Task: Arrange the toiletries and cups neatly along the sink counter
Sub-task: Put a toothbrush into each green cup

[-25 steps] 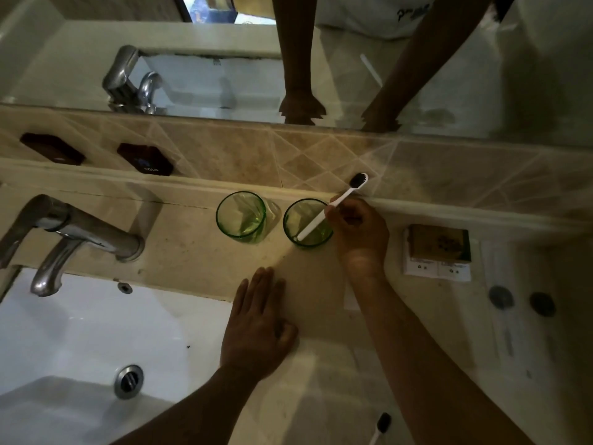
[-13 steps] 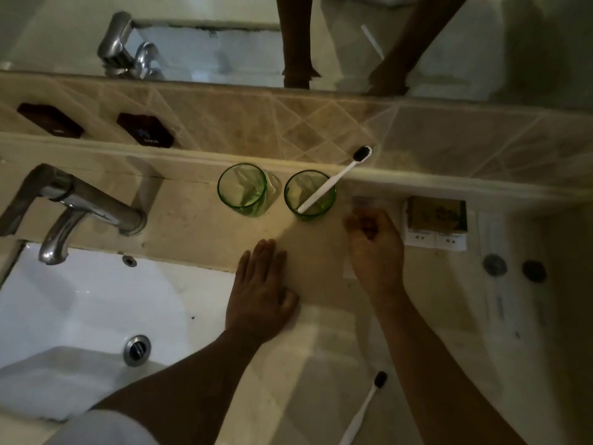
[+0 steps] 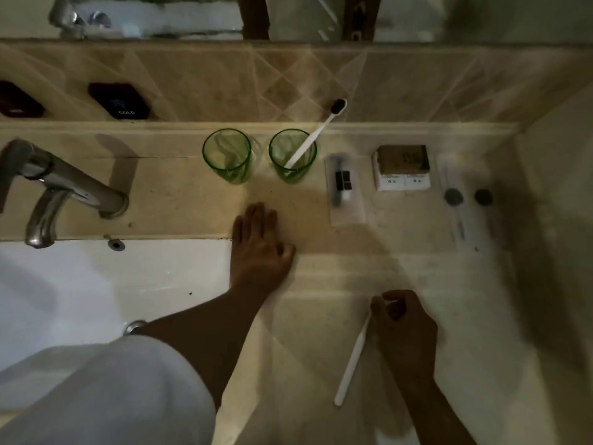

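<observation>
Two green glass cups stand side by side at the back of the beige counter (image 3: 321,284). The left cup (image 3: 227,155) is empty. The right cup (image 3: 292,154) holds a white toothbrush (image 3: 316,130) with a dark head leaning to the right. A second white toothbrush (image 3: 352,358) lies on the counter near the front edge. My right hand (image 3: 406,329) curls over its head end, fingers closing on it. My left hand (image 3: 258,248) rests flat on the counter beside the basin, fingers apart, holding nothing.
A white basin (image 3: 96,284) and chrome tap (image 3: 61,184) fill the left. Right of the cups lie a clear sachet with a dark item (image 3: 344,187), a brown soap box (image 3: 402,167) and a wrapped packet with dark round caps (image 3: 462,203). The wall closes off the right side.
My right hand let go of the toothbrush in the right cup and drew back to the front of the counter, onto the second toothbrush. The left hand stayed put.
</observation>
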